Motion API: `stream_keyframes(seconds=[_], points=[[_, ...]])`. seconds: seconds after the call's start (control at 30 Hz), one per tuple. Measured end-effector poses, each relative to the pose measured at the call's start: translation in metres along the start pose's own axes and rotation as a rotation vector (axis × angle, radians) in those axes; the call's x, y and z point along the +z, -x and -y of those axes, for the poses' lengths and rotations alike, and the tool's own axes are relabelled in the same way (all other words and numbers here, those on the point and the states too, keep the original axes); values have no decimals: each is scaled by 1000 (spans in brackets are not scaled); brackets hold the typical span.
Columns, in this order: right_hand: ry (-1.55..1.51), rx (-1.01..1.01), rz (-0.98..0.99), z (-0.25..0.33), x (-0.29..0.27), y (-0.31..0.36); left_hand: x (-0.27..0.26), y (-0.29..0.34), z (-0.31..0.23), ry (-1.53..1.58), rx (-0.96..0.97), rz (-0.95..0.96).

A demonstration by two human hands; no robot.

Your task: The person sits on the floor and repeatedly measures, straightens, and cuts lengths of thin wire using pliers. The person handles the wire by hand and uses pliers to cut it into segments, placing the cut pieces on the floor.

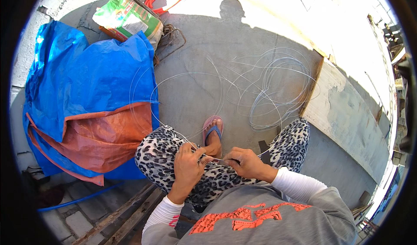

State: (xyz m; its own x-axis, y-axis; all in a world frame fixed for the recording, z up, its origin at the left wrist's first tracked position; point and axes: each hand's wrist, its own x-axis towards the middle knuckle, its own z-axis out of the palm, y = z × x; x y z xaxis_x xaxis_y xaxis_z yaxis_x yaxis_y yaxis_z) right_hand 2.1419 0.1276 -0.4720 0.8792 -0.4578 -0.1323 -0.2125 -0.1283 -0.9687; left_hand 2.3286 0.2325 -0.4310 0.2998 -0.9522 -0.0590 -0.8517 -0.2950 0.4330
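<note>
In front of my lap, thin pale wire runs between my two hands. My left hand is closed on it, with thumb and fingers pinching. Close to the right of that, my right hand is closed around a small dark-handled tool. The tool's greyish tip meets the wire between the hands; its exact kind is mostly hidden by my fingers. From the hands the wire arcs out in wide loops over the floor. It joins a loose wire coil on the concrete beyond my knees.
A blue and orange tarp lies heaped at left, with a green and white sack behind it. An orange cord and rusty bent metal rods lie nearby. At right rests a grey board. Wooden planks are at lower left.
</note>
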Motion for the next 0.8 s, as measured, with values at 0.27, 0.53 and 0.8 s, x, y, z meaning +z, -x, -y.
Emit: stream_keyframes(seconds=[0.27, 0.53, 0.8], points=[[0, -236, -55, 34, -31, -11, -90, -41, 2, -194, 375, -251], [131, -501, -536, 85, -102, -4, -186, -96, -31, -212, 765, -385], [154, -584, -795, 138, -195, -44, -246, -145, -85, 341, 1058, -321]])
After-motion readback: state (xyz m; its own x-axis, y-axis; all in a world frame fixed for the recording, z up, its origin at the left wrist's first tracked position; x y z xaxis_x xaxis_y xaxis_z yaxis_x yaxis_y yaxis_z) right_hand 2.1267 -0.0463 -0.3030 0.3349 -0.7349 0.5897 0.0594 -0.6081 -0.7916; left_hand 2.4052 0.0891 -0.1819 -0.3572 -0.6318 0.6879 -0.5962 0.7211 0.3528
